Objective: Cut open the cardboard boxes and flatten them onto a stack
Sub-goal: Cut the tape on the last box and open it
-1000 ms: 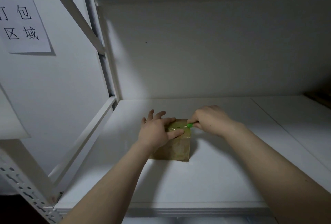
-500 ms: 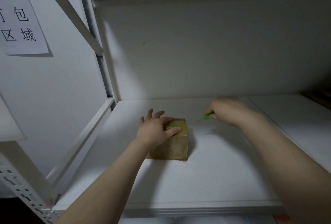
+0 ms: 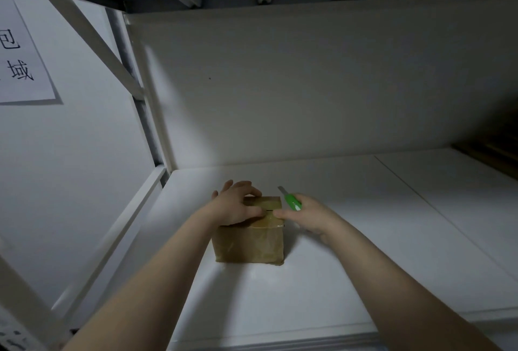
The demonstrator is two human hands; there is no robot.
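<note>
A small brown cardboard box (image 3: 249,244), wrapped in clear tape, stands on the white shelf board (image 3: 280,300). A slit shows in the tape on its top. My left hand (image 3: 238,204) lies over the top left of the box, fingers curled on the far edge and thumb pressing near the slit. My right hand (image 3: 308,214) holds a green utility knife (image 3: 291,200), blade out and pointing up and away, just right of the box. A finger of that hand touches the top of the box at the slit.
The shelf's white back panel (image 3: 308,84) rises behind the box. A diagonal brace and upright (image 3: 145,115) stand at the left, with a paper sign (image 3: 19,64) on the wall beyond. Something dark and brown (image 3: 493,151) lies at the far right.
My right hand with the knife swung away to the right of the box, then came back to its right edge with a finger on the top. My left hand stayed on the box.
</note>
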